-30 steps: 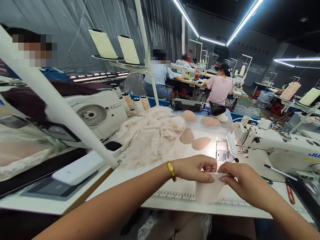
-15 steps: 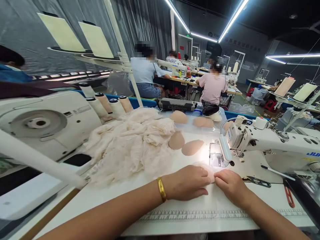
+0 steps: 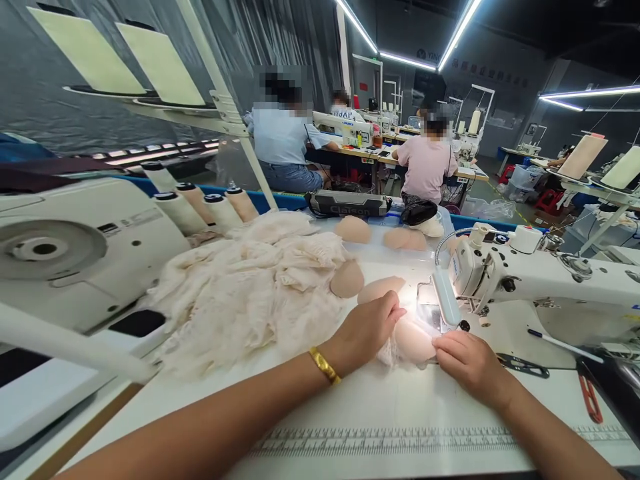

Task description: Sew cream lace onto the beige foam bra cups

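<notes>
Near side of the sewing machine (image 3: 525, 273), by its lit lamp (image 3: 447, 297): beige cup (image 3: 414, 343) at the desk (image 3: 300, 417), between both hands, thin lace (image 3: 388, 353) along its left edge. Right hand (image 3: 470, 367): fingers pinching the cup's right edge. Left hand (image 3: 364, 333): fingers pressed together above its upper left; cannot tell whether they grip fabric. Cream lace heap (image 3: 250, 287) farther left.

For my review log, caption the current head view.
Left hand beside and right hand touching a rounded beige soft-looking pad near a white sewing machine.
</notes>
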`<action>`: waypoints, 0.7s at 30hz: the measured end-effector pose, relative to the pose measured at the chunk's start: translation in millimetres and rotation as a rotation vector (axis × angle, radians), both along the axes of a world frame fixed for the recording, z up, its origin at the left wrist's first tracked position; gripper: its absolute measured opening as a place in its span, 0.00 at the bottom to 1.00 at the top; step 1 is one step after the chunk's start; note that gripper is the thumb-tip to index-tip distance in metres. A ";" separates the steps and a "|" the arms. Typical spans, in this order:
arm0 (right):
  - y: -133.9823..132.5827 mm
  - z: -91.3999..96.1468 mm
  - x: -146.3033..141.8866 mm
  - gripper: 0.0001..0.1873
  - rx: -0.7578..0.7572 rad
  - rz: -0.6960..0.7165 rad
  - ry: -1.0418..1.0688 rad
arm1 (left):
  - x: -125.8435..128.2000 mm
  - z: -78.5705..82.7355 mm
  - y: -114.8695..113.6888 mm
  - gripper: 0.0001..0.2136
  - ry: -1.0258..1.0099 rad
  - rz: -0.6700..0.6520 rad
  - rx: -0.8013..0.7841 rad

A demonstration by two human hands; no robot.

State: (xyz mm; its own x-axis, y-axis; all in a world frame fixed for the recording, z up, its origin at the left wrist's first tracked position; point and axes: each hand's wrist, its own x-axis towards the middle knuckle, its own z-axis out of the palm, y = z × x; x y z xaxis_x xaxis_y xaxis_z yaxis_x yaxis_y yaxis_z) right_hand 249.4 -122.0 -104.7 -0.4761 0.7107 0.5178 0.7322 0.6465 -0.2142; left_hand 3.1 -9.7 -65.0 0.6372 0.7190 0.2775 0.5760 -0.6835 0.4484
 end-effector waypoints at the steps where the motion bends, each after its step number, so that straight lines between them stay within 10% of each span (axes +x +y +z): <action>1: -0.4 -0.1 -1.7 0.15 0.052 0.012 -0.006 | -2.1 3.0 -2.4 0.11 -0.098 -0.007 0.061; 8: 3.8 -1.0 -8.9 0.12 0.240 0.027 -0.180 | -9.1 16.4 -9.4 0.07 -0.369 0.006 0.644; 13: 7.1 -4.8 -5.4 0.12 0.210 -0.005 -0.128 | 10.1 -1.3 -21.7 0.05 0.117 -0.517 0.520; 21: 12.5 0.6 3.4 0.15 0.145 -0.079 -0.105 | 29.9 -9.0 -4.7 0.14 0.220 -0.574 0.479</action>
State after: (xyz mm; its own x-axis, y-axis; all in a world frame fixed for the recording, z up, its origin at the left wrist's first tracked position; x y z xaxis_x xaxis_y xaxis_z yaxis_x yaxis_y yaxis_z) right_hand 252.7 -109.5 -104.1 -0.4786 0.6700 0.5675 0.7956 0.6044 -0.0426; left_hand 33.1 -14.3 -74.0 0.9497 0.0933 0.2988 0.1147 -0.9919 -0.0548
